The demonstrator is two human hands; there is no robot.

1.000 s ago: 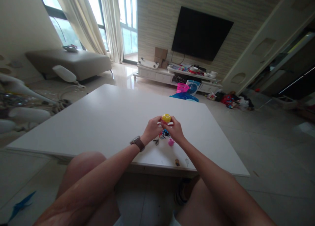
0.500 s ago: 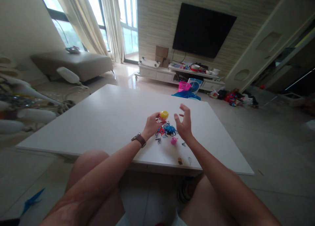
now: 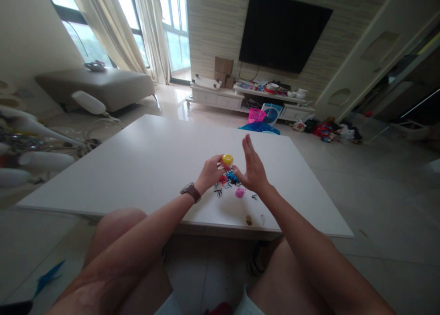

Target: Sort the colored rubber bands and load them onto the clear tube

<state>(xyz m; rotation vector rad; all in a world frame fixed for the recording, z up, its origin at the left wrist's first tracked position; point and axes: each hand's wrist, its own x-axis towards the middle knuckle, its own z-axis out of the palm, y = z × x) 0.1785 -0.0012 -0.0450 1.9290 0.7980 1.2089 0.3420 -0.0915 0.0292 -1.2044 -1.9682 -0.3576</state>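
Over the white table, my left hand is closed on a small container with a round yellow top and a clear-and-red lower part. To its right, my right hand is open, its fingers stretched up and its thumb pointing toward the container, holding nothing. Below the hands lies a pile of blue pieces beside red pieces, partly hidden by my hands. A pink round item sits nearer me, between black clips and a small dark clip.
Near the table's front edge lie a small brown-yellow item and a clear item. Beyond the far edge are a blue plastic bag and a pink basket. White lamp-like parts stand at the left.
My right hand has straightened its fingers and moved slightly left, closer to the container. My left hand still holds the container. The view has shifted slightly.
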